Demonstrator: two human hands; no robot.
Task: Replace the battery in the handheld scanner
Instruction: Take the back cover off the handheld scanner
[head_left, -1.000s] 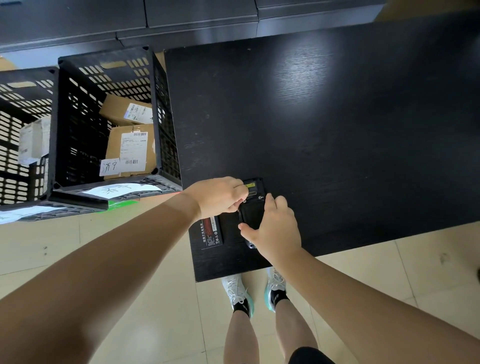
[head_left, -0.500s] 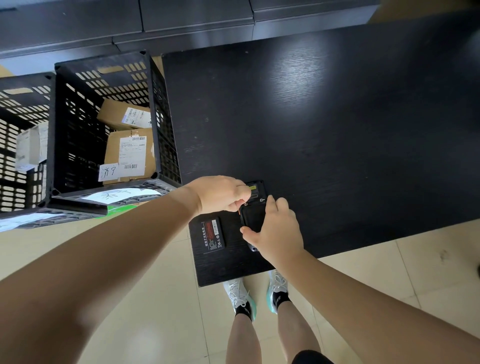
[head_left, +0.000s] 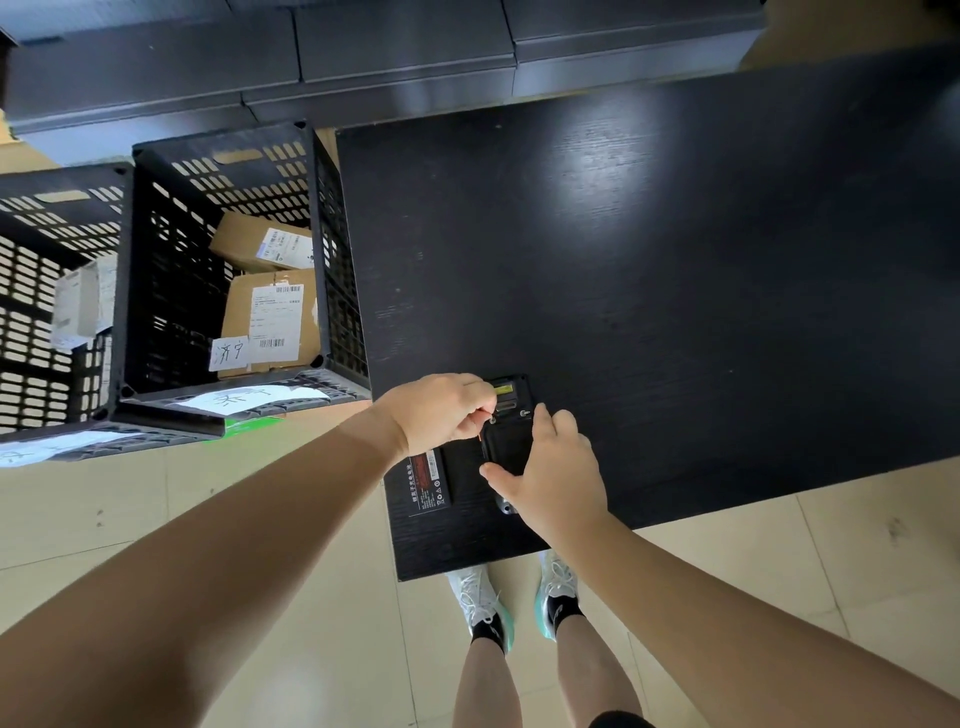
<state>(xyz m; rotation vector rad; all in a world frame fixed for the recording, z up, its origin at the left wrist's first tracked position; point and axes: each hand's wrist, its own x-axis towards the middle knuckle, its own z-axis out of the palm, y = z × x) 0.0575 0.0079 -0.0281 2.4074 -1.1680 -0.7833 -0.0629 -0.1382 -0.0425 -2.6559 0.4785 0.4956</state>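
On the near corner of the black table (head_left: 675, 270), the scanner (head_left: 511, 415) lies back-up, steadied by the right hand (head_left: 558, 475) gripping its sides so the left hand (head_left: 441, 415), fingertips pinched, can work the cover latch, a loose battery (head_left: 427, 480) just beside.

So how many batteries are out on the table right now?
1: a loose battery lying by the table's near-left corner, left of the scanner. Another may sit hidden inside the scanner.
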